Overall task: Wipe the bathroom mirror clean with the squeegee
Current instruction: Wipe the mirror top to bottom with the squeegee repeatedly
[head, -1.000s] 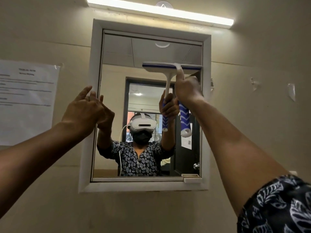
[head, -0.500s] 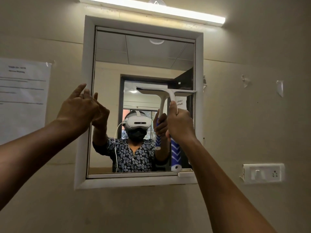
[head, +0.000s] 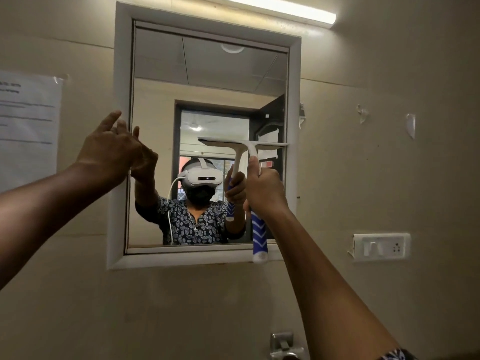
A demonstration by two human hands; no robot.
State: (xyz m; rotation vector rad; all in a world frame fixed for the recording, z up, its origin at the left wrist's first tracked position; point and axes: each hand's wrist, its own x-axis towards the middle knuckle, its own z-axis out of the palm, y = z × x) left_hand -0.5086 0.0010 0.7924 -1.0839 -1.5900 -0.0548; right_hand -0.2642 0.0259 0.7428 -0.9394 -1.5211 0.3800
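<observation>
Notice [head: 26, 126]: showing blurred, unreadable writing.
Right hand [head: 265, 193]: fingers clenching squeegee [head: 250, 149] handle, blade touching mirror [head: 207, 74].
Left hand [head: 109, 149]: fingers lying released at mirror edge.

right grip [head: 265, 193] curled round the blue-and-white handle of the squeegee [head: 252, 152], thumb up its white neck | blade level against the mirror [head: 161, 113], right half, about mid-height | left grip [head: 109, 154] raised before the mirror's left frame edge, fingers loose, holding nothing | paper notice [head: 26, 126] on wall left; switch plate [head: 380, 246] right
</observation>
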